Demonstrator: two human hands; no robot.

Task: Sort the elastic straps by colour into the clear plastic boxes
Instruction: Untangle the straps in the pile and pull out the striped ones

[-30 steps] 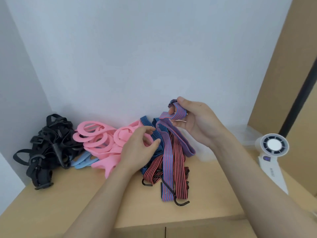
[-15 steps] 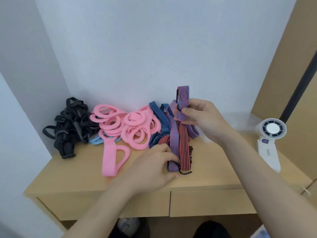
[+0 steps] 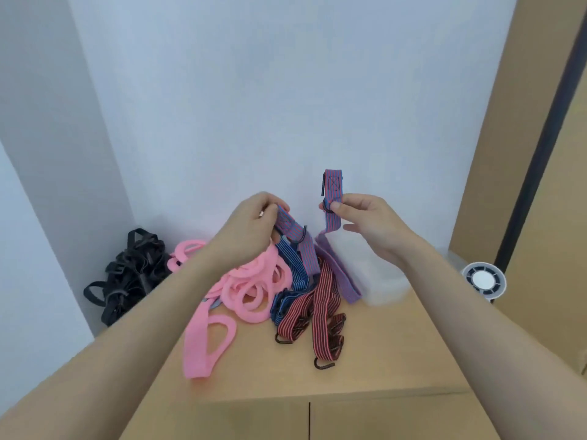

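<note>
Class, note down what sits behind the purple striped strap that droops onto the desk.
A clear plastic box sits on the desk behind the purple striped strap. The strap covers its left edge, and its contents cannot be made out.

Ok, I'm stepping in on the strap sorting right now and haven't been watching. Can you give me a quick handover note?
Left hand: pinches one hooked end of the purple-striped strap, above the pile.
Right hand: pinches another purple-striped hooked end, held upright; likely the same strap.
On the desk: red-black straps, blue-striped straps, pink loops, and black straps by the left wall. A clear plastic box sits behind the right wrist.
Done: no strap visibly boxed yet.
Left: box the purple-striped strap, then sort the rest by colour.
</note>
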